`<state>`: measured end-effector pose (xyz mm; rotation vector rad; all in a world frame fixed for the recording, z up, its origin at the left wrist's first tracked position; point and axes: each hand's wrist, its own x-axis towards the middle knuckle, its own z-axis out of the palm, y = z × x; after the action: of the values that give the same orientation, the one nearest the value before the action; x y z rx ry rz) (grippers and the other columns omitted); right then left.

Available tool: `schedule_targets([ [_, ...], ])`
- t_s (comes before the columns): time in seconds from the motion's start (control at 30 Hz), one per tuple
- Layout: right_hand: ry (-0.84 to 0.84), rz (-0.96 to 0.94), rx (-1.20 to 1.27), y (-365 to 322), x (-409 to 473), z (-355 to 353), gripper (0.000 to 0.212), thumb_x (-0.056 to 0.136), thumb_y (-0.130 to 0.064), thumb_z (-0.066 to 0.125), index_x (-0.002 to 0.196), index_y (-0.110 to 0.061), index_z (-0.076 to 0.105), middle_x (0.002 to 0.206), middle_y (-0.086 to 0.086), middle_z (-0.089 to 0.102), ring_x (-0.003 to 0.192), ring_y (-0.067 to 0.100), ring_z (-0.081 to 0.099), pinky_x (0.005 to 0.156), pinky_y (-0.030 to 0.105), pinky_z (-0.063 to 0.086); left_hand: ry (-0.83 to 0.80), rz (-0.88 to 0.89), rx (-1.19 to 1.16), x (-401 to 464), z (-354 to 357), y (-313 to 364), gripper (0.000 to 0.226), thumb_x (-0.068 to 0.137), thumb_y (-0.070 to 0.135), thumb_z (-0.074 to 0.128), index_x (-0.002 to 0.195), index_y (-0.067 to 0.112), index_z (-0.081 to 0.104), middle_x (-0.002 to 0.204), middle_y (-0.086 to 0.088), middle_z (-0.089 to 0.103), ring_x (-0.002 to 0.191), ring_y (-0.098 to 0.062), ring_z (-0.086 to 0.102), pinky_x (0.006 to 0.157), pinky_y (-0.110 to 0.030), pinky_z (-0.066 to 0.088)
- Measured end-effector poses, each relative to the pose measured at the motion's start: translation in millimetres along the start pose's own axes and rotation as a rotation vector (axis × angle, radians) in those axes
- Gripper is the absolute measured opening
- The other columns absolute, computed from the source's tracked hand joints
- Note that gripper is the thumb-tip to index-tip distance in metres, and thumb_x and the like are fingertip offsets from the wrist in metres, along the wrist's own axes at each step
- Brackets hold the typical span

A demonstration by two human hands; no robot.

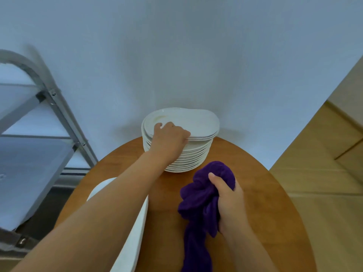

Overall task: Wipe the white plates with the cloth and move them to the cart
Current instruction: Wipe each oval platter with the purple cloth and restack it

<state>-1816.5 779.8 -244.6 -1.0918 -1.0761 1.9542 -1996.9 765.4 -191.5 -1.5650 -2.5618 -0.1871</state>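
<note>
A tall stack of white plates (188, 154) stands at the far edge of a round wooden table (255, 183), against the wall. The top plate (196, 122) sits shifted to the right of the pile. My left hand (170, 135) grips the near left rim of that top plate, thumb on its upper face. My right hand (229, 201) holds a bunched purple cloth (200, 205) just above the table, in front of the stack; the cloth's tail hangs toward me. The cart (39, 134), grey metal with pale shelves, stands at the left.
A white curved object (137, 232), partly hidden under my left forearm, lies on the table's near left side. A plain wall rises right behind the stack. Wooden flooring (324, 163) shows to the right of the table.
</note>
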Motion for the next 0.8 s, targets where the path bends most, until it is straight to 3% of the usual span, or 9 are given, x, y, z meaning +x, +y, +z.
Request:
schedule_targets([
  [0.13, 0.026, 0.012, 0.000, -5.7, 3.7, -2.8, 0.030, 0.078, -0.021, 0.074, 0.104, -0.027, 0.062, 0.096, 0.005, 0.071, 0.088, 0.025, 0.069, 0.065, 0.036, 0.057, -0.049, 0.042, -0.067, 1.2, -7.6, -6.6, 0.032, 0.100, 0.027, 0.039, 0.117, 0.018, 0.064, 0.115, -0.004, 0.065, 0.109, -0.023, 0.054, 0.087, -0.036, 0.040],
  [0.3, 0.044, 0.025, 0.043, -14.2, 0.9, -1.8, 0.037, 0.077, -0.025, 0.074, 0.111, -0.025, 0.060, 0.100, 0.006, 0.069, 0.088, 0.025, 0.068, 0.060, 0.033, 0.056, -0.098, 0.048, -0.238, -4.3, -26.4, -17.2, 0.029, 0.097, 0.028, 0.049, 0.118, 0.018, 0.066, 0.122, -0.001, 0.065, 0.115, -0.020, 0.054, 0.096, -0.036, 0.041],
  [0.5, 0.024, 0.043, 0.081, -20.3, -3.8, 1.2, 0.037, 0.078, -0.021, 0.074, 0.113, -0.021, 0.060, 0.097, 0.007, 0.070, 0.085, 0.025, 0.069, 0.056, 0.032, 0.055, -0.115, 0.102, -0.136, -4.4, -32.3, -14.2, 0.030, 0.099, 0.025, 0.043, 0.110, 0.012, 0.067, 0.110, -0.004, 0.068, 0.104, -0.023, 0.057, 0.088, -0.036, 0.043],
  [0.6, 0.023, 0.041, 0.083, -20.9, -2.3, 0.0, 0.032, 0.079, -0.020, 0.073, 0.108, -0.023, 0.060, 0.094, 0.006, 0.071, 0.083, 0.025, 0.070, 0.056, 0.032, 0.055, -0.080, 0.124, -0.206, -4.3, -34.8, -18.3, 0.027, 0.097, 0.024, 0.047, 0.110, 0.014, 0.069, 0.109, -0.004, 0.069, 0.102, -0.021, 0.058, 0.088, -0.035, 0.043],
  [0.7, 0.020, 0.040, 0.103, -22.9, -1.8, 1.3, 0.026, 0.077, -0.024, 0.074, 0.100, -0.025, 0.062, 0.083, 0.002, 0.073, 0.075, 0.022, 0.071, 0.055, 0.032, 0.055, -0.054, 0.158, -0.033, -7.7, -33.8, -17.1, 0.024, 0.097, 0.015, 0.045, 0.113, 0.013, 0.063, 0.109, -0.005, 0.065, 0.102, -0.022, 0.056, 0.085, -0.034, 0.046],
  [0.8, -0.003, 0.052, 0.138, -29.6, -2.1, 4.9, 0.039, 0.067, -0.041, 0.076, 0.099, -0.023, 0.063, 0.084, 0.003, 0.074, 0.075, 0.023, 0.072, 0.058, 0.036, 0.057, 0.201, 0.339, 0.053, -24.5, -31.7, -12.5, 0.024, 0.083, -0.003, 0.060, 0.105, 0.007, 0.064, 0.093, -0.009, 0.065, 0.088, -0.026, 0.059, 0.065, -0.035, 0.047],
])
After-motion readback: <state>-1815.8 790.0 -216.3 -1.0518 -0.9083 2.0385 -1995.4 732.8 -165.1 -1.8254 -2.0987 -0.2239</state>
